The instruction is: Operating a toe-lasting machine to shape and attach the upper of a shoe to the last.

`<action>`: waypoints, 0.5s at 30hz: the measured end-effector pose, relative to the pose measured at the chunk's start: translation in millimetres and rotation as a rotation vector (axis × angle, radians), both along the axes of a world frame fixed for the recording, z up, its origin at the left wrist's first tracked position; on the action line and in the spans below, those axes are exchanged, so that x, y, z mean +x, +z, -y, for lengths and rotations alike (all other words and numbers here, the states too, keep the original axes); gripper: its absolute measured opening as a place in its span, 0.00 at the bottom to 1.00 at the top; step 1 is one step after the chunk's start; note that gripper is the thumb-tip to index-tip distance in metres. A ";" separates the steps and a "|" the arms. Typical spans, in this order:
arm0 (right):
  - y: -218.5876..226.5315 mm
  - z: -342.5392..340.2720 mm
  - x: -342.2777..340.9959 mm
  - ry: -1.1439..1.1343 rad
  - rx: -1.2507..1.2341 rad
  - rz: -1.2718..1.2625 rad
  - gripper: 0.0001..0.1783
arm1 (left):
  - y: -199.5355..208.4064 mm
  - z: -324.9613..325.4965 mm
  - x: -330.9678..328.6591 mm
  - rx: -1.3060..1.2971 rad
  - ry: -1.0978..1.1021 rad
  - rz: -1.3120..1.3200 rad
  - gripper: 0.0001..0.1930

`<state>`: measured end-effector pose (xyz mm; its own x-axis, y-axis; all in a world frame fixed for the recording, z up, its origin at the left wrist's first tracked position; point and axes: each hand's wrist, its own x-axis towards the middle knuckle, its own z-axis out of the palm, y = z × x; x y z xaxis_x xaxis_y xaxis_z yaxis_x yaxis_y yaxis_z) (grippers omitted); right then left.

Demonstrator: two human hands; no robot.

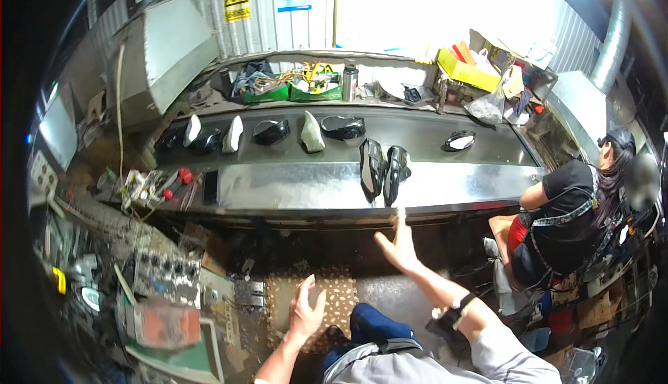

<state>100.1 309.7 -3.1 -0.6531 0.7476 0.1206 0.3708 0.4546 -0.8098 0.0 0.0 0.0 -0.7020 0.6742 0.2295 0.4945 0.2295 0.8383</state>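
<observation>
Left hand point(304, 314) spread, empty | right hand point(401, 250) spread, empty | black shoes point(372, 169) beyond right hand | risk: hasty swipe could dislodge them

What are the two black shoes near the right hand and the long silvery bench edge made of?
Shiny black shoes: perhaps leather or synthetic, glossy, judging by bright highlights. Long silvery bench edge: likely bare metal, smooth, given its streaky reflections.

Grey short-sleeved shirt point(410, 370); dark-blue trousers point(376, 323); black armband point(464, 303)
</observation>
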 end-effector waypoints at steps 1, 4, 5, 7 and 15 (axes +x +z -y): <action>-0.3 -24.4 -21.7 -0.157 0.264 0.164 0.60 | -0.5 -7.4 -28.2 -0.008 -0.003 0.050 0.25; -17.4 -83.9 -89.5 -0.191 0.452 0.014 0.60 | -14.5 -15.6 -104.1 -0.064 0.009 0.074 0.19; -26.2 -101.5 -108.7 -0.198 0.362 0.034 0.60 | -24.4 -17.5 -124.5 -0.087 0.027 0.070 0.18; -46.2 -112.7 -144.1 -0.297 0.426 0.216 0.60 | -33.6 -8.6 -158.8 -0.210 0.037 0.099 0.15; -45.9 -177.6 -186.2 -0.507 0.207 0.034 0.50 | 6.7 -85.7 -316.5 -0.512 -0.121 0.356 0.16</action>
<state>-86.2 487.3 -49.1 -0.2237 0.9324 0.2838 0.6095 0.3610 -0.7058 -316.5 85.7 6.7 -0.5880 0.7158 -0.3767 0.2528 0.6050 0.7550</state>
